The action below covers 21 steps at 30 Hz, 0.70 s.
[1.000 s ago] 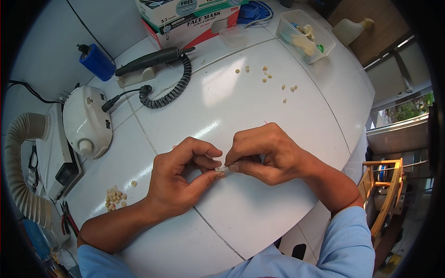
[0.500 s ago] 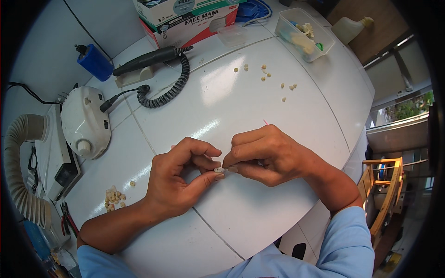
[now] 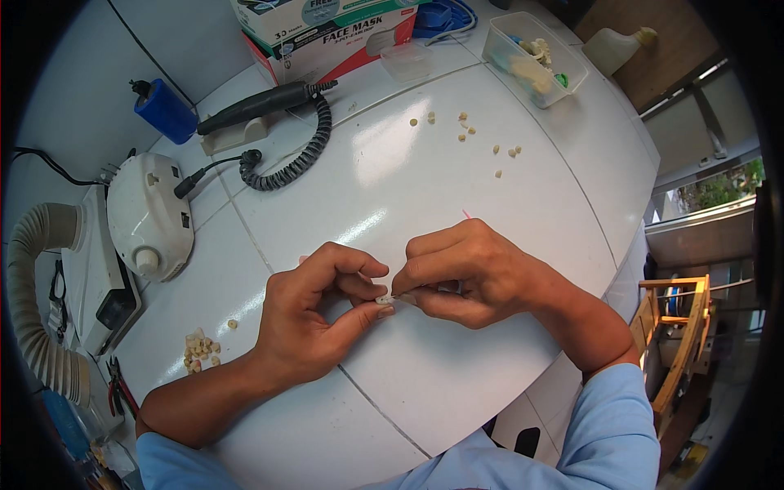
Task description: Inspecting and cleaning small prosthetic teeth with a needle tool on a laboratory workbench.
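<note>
My left hand (image 3: 306, 318) is closed in a pinch at the middle of the white tiled table, its thumb and a fingertip around a small whitish tooth-like piece (image 3: 383, 300). Directly to the right, my right hand (image 3: 474, 273) pinches a thin stick (image 3: 466, 214), whose pink end shows above the knuckles. The stick's working tip lies at or very near the piece; whether they touch I cannot tell. Fingers hide most of both things. Beside my left forearm lies a pile of small yellowish tooth-like pieces (image 3: 196, 351).
More such pieces (image 3: 463, 127) lie scattered at the back. Left stand a white control box (image 3: 149, 216), a black handpiece (image 3: 253, 108) on a rest with a coiled cord, a ribbed hose (image 3: 37, 286) and red-handled pliers (image 3: 121, 388). Boxes (image 3: 343, 49) and a translucent tub (image 3: 498, 41) stand far back.
</note>
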Each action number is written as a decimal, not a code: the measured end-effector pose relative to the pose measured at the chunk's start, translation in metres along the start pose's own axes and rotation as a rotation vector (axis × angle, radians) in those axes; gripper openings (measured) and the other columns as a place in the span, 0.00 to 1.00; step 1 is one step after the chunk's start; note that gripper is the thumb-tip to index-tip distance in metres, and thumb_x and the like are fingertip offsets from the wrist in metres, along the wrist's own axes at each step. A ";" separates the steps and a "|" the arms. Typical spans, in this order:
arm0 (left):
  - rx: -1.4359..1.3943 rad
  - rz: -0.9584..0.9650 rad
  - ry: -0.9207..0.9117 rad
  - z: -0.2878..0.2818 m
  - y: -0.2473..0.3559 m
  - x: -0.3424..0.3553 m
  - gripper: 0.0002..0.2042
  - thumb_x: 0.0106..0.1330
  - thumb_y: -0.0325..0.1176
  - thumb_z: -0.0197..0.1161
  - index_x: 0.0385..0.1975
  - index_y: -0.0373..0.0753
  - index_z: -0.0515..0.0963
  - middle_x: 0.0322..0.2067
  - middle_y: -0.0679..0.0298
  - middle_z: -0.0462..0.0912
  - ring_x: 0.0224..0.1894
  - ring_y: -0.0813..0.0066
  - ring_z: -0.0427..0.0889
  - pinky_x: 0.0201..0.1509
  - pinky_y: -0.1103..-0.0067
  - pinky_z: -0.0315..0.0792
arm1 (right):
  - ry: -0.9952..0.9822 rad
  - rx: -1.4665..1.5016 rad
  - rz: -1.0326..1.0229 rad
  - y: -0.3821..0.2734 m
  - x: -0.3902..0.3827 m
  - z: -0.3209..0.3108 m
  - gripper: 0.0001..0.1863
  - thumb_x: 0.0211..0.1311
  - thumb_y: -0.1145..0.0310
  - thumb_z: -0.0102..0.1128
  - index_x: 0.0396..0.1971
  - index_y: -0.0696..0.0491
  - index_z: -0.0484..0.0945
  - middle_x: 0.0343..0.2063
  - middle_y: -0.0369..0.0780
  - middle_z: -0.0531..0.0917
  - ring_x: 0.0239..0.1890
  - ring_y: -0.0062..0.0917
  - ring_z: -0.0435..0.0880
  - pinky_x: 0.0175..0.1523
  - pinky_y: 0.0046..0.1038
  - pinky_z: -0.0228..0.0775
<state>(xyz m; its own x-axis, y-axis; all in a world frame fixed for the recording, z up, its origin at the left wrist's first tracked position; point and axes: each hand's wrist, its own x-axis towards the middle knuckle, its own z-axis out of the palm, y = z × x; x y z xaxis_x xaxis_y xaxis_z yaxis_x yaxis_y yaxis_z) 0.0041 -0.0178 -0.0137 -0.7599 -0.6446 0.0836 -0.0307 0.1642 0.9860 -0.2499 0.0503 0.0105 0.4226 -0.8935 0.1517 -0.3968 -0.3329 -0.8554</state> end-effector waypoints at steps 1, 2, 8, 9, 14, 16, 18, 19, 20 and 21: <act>-0.008 0.000 0.002 0.000 0.000 0.000 0.18 0.66 0.20 0.78 0.53 0.33 0.81 0.39 0.60 0.91 0.45 0.74 0.94 0.54 0.78 0.87 | 0.000 0.000 0.000 0.000 0.000 0.000 0.05 0.59 0.79 0.67 0.34 0.57 0.87 0.24 0.38 0.80 0.22 0.28 0.81 0.30 0.32 0.71; -0.008 0.000 0.001 0.000 0.000 0.000 0.18 0.66 0.20 0.78 0.53 0.33 0.81 0.39 0.60 0.91 0.45 0.74 0.94 0.54 0.78 0.87 | -0.008 -0.003 -0.002 0.001 0.001 0.001 0.05 0.59 0.79 0.67 0.34 0.57 0.87 0.24 0.38 0.80 0.22 0.28 0.81 0.30 0.32 0.71; 0.024 0.006 -0.014 0.000 0.000 -0.001 0.17 0.66 0.20 0.79 0.52 0.34 0.81 0.38 0.61 0.92 0.44 0.74 0.94 0.53 0.79 0.85 | 0.011 0.006 -0.015 0.000 0.001 0.003 0.04 0.58 0.79 0.66 0.33 0.57 0.86 0.24 0.38 0.81 0.22 0.28 0.82 0.30 0.31 0.73; 0.026 0.005 -0.011 0.000 -0.001 -0.001 0.17 0.66 0.20 0.78 0.52 0.34 0.81 0.38 0.61 0.92 0.43 0.74 0.95 0.53 0.79 0.85 | 0.013 0.005 -0.016 0.000 0.001 0.004 0.04 0.58 0.79 0.66 0.33 0.57 0.86 0.23 0.39 0.81 0.22 0.28 0.82 0.30 0.32 0.73; 0.023 -0.018 -0.002 0.000 0.002 -0.001 0.18 0.65 0.19 0.78 0.52 0.34 0.81 0.37 0.60 0.92 0.43 0.75 0.94 0.53 0.78 0.85 | 0.031 0.008 -0.019 0.000 0.001 0.006 0.03 0.58 0.79 0.66 0.31 0.57 0.85 0.23 0.39 0.81 0.22 0.29 0.82 0.30 0.32 0.73; 0.024 -0.005 -0.014 -0.001 0.001 -0.001 0.18 0.65 0.19 0.77 0.52 0.34 0.81 0.36 0.61 0.92 0.43 0.75 0.94 0.55 0.79 0.85 | 0.036 0.007 -0.018 0.000 0.001 0.006 0.02 0.58 0.79 0.66 0.31 0.57 0.84 0.22 0.39 0.81 0.22 0.29 0.82 0.30 0.32 0.73; 0.025 -0.010 0.001 0.001 0.002 0.000 0.18 0.64 0.19 0.77 0.52 0.34 0.81 0.36 0.61 0.92 0.43 0.75 0.94 0.55 0.79 0.85 | 0.043 -0.001 -0.037 0.002 0.000 0.007 0.02 0.58 0.79 0.67 0.30 0.57 0.84 0.22 0.38 0.81 0.22 0.29 0.82 0.30 0.32 0.73; 0.025 -0.015 0.017 0.001 0.002 0.000 0.18 0.64 0.19 0.77 0.52 0.34 0.81 0.35 0.61 0.92 0.43 0.75 0.95 0.55 0.79 0.85 | 0.043 -0.001 -0.037 0.002 0.000 0.008 0.02 0.58 0.79 0.67 0.30 0.57 0.84 0.22 0.38 0.81 0.22 0.29 0.82 0.30 0.32 0.73; 0.025 -0.016 0.017 0.001 0.002 0.000 0.18 0.64 0.19 0.77 0.52 0.34 0.81 0.35 0.61 0.92 0.43 0.75 0.95 0.55 0.79 0.85 | 0.051 0.005 -0.039 0.002 0.001 0.010 0.05 0.56 0.81 0.66 0.32 0.57 0.87 0.23 0.38 0.82 0.21 0.27 0.81 0.28 0.31 0.71; 0.038 -0.024 0.017 0.001 0.002 -0.001 0.18 0.64 0.19 0.77 0.52 0.34 0.82 0.34 0.61 0.92 0.42 0.75 0.95 0.55 0.79 0.86 | 0.059 0.010 -0.041 0.003 0.001 0.010 0.09 0.54 0.83 0.65 0.33 0.57 0.90 0.23 0.37 0.83 0.21 0.24 0.80 0.27 0.29 0.68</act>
<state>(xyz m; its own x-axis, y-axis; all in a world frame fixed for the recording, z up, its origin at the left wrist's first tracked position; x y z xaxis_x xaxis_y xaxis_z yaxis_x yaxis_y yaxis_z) 0.0039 -0.0161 -0.0118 -0.7474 -0.6613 0.0632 -0.0732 0.1764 0.9816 -0.2420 0.0515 0.0034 0.3897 -0.8954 0.2152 -0.3716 -0.3667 -0.8529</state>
